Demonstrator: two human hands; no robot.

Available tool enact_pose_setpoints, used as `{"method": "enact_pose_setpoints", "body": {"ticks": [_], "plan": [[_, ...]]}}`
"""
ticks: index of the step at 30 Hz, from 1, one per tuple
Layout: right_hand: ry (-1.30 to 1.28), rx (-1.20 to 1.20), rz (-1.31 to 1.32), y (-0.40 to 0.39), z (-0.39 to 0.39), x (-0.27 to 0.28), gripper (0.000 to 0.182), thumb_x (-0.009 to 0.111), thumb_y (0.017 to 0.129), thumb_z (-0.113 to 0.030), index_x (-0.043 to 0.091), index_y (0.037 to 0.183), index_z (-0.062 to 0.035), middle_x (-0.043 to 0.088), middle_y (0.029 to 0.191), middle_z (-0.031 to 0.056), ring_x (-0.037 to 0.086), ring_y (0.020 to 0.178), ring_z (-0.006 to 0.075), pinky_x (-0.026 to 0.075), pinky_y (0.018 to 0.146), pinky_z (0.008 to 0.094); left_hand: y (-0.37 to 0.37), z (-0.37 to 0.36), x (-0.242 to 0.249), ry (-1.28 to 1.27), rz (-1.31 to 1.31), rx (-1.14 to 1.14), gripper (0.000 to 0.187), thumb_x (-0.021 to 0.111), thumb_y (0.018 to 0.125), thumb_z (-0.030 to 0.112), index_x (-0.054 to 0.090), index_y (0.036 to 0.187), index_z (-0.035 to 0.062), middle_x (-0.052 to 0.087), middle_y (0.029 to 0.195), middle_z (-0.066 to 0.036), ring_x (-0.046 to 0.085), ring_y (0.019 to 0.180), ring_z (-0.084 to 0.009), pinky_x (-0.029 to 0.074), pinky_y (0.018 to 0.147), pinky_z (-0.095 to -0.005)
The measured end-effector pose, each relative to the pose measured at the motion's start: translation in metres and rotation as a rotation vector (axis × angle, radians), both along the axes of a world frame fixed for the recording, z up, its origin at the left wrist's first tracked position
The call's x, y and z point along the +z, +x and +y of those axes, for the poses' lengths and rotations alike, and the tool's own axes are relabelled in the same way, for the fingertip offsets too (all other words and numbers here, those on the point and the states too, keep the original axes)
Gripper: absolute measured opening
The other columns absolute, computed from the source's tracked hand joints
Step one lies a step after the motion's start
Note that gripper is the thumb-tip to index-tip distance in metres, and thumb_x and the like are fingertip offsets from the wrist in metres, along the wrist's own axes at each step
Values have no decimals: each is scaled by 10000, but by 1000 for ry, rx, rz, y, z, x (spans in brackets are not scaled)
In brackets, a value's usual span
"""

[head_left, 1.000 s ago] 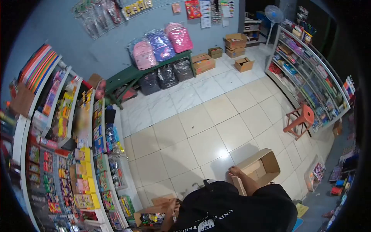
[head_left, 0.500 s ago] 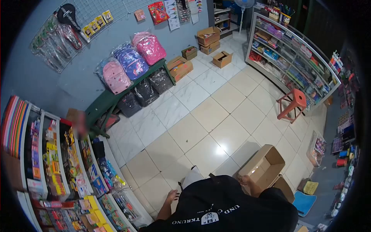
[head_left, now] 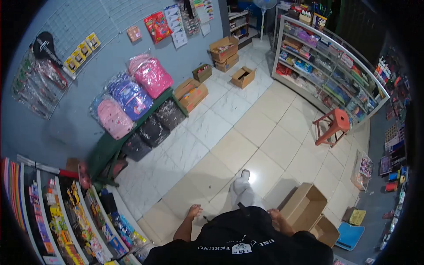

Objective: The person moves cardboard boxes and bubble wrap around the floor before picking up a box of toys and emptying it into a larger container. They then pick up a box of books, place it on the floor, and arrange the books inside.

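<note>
The left hand [head_left: 193, 211] hangs low beside the person's black shirt [head_left: 238, 243], fingers loosely spread and holding nothing, above the bare floor tiles [head_left: 238, 150]. The right hand [head_left: 275, 216] rests at the near edge of an open cardboard box [head_left: 304, 206]; whether its fingers grip the flap cannot be told at this size. The box stands on the floor just right of the person's pale trouser leg [head_left: 242, 192], with a second brown box [head_left: 326, 229] touching its far right side and a blue mat [head_left: 350, 235] just beyond.

Ahead, a broad stretch of tile lies open between the green bench [head_left: 132, 137] with its 3 wrapped backpacks on the left and the glass shelf unit [head_left: 331, 75] on the right. An orange stool [head_left: 332, 127] stands near that unit's front edge. The stocked rack [head_left: 88, 221] runs along the left, close to the left hand. More boxes [head_left: 223, 53] sit well apart by the far wall.
</note>
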State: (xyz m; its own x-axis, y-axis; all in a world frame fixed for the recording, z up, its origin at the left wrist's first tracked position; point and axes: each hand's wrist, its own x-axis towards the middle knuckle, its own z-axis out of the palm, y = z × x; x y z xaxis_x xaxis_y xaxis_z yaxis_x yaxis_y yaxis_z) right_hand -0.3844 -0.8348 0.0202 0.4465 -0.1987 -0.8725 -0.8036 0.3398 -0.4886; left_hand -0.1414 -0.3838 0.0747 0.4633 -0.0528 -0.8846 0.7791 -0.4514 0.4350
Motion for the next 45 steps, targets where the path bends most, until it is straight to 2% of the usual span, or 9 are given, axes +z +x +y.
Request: {"method": "enact_pose_setpoints", "body": {"ticks": [6,12,13,18,29,30,36,37,45], "plan": [[92,-79,330,82,-88,5,321,540,804,-304,525,1037,-84,588,969,124,571,838,270,478,727,416,120,-77,0,-13,45,-160,348,524,837,368,480,1062,107,590,969,-71,557,817,-187,470,689,-371],[4,139,-373,173,-218,-64,261,426,837,-266,520,1013,-97,596,809,145,577,705,270,462,608,366,241,-144,12,-82,-65,-146,406,533,833,396,465,1100,98,599,966,-82,565,844,-207,461,704,-387],[105,-125,57,210,-239,-90,300,476,842,-287,509,1057,-81,625,928,104,601,791,209,485,652,350,256,-158,20,-40,-106,-124,410,521,840,410,466,1099,97,596,976,-90,567,844,-212,463,699,-374],[-176,42,-96,407,-261,45,299,464,860,-306,538,1036,-75,625,886,118,597,779,201,489,656,342,323,-199,35,15,-62,-72,419,497,857,383,430,1141,82,584,1022,-114,563,906,-243,461,766,-425],[-38,153,134,568,-310,53,277,470,865,-249,522,1091,-96,620,871,126,602,727,216,504,660,365,450,-208,-85,22,380,20,363,473,850,439,517,1032,128,603,968,-61,570,784,-228,465,691,-410],[-23,164,140,572,-318,56,275,481,860,-243,524,1086,-94,614,891,131,600,769,227,500,686,378,475,-209,-87,-439,486,98,315,498,847,422,565,944,129,608,855,-33,565,703,-192,469,631,-393],[22,48,75,629,-365,36,300,493,825,-325,529,1070,-157,631,895,111,603,781,230,467,679,372,669,-294,-118,-21,-650,-424,386,495,835,414,517,1030,81,605,797,-84,574,674,-200,465,566,-310],[-83,63,199,656,-362,49,275,476,842,-309,537,1060,-153,632,895,104,604,784,225,468,684,374,695,-333,-21,-169,-270,33,366,516,833,400,506,1054,109,619,822,-55,574,672,-149,458,540,-281],[-34,328,130,828,-425,25,255,535,825,-315,534,1025,-157,641,848,90,608,685,207,483,599,374,803,-372,-8,-55,-325,-59,359,516,839,388,517,1040,90,627,822,-45,573,701,-139,454,533,-278]]}}
